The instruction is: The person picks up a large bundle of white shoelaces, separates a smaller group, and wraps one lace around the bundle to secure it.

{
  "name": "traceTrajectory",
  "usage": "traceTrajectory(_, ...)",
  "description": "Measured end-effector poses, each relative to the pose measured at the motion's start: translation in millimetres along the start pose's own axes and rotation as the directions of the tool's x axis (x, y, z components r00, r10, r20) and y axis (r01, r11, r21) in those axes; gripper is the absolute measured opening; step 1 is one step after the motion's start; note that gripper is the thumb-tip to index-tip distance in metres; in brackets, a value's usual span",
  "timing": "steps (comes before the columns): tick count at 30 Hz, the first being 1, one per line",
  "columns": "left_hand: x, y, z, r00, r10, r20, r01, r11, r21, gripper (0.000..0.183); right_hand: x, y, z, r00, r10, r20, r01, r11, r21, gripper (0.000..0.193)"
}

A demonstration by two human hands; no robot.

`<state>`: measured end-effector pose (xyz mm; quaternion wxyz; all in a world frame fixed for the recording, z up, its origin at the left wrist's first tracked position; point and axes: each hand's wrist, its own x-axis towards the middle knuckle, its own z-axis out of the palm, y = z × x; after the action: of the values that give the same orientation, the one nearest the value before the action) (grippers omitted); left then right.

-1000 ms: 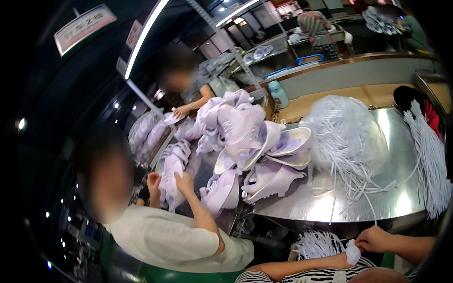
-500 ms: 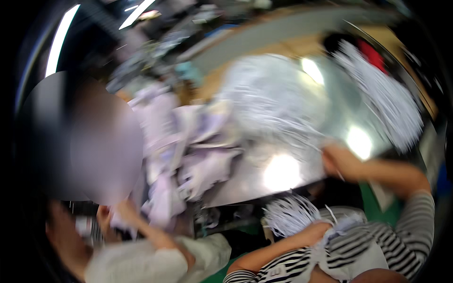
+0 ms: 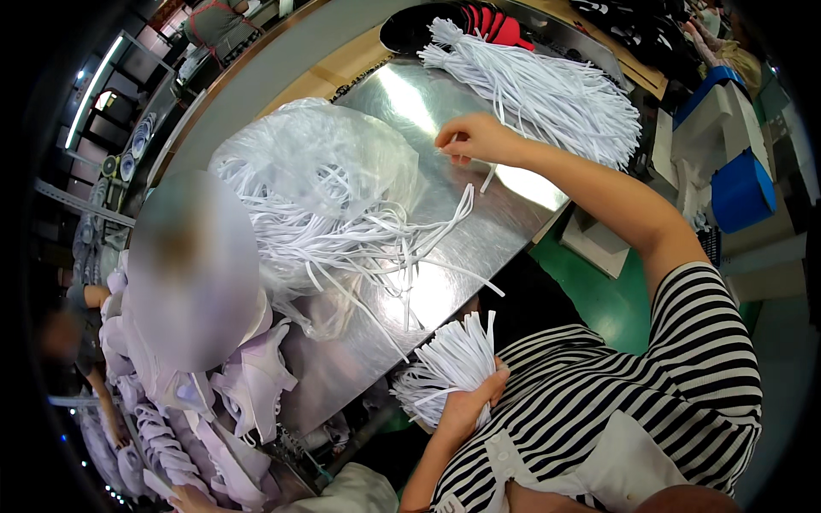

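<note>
My left hand (image 3: 469, 409), near my chest, is closed round a thick bundle of white shoelaces (image 3: 451, 359), whose loose ends fan out above the fist. Over the metal tabletop (image 3: 342, 376), my right hand (image 3: 479, 139) is raised with its fingers curled in a pinch. A bit of white shows at its fingertips and a lace end (image 3: 489, 178) hangs below the wrist; most of that lace is hidden. Left of the right hand, a clear plastic bag (image 3: 299, 145) spills a tangled pile of white shoelaces (image 3: 316, 235). Beyond it lies a long, straight bundle of laces (image 3: 547, 94).
Pale lilac shoe uppers (image 3: 256, 376) are heaped at the left, by a co-worker whose pale clothing (image 3: 355, 492) shows. Red and black pieces (image 3: 487, 24) lie at the far edge. A blue bin (image 3: 742, 190) and boxes stand at the right.
The view has swung and sharpened. My right hand has moved from the table's near edge to farther over the tabletop, near the long bundle. My left hand still grips its laces.
</note>
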<state>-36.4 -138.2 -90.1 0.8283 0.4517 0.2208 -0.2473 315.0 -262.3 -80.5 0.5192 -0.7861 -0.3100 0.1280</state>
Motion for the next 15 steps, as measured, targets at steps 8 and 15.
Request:
traceTrajectory(8,-7.7,9.6,-37.7,0.968,0.228,-0.104,-0.233,0.971,-0.045,0.018,-27.1,-24.5,5.5,0.997,0.06,-0.042,-0.05,0.977,0.205,0.02)
traceTrajectory(15,3.3,70.5,-46.4,0.719,0.695,-0.016,-0.231,0.261,0.937,0.019,-95.0,-92.4,85.4,0.732,0.045,0.68,-0.597,0.523,0.608,0.044)
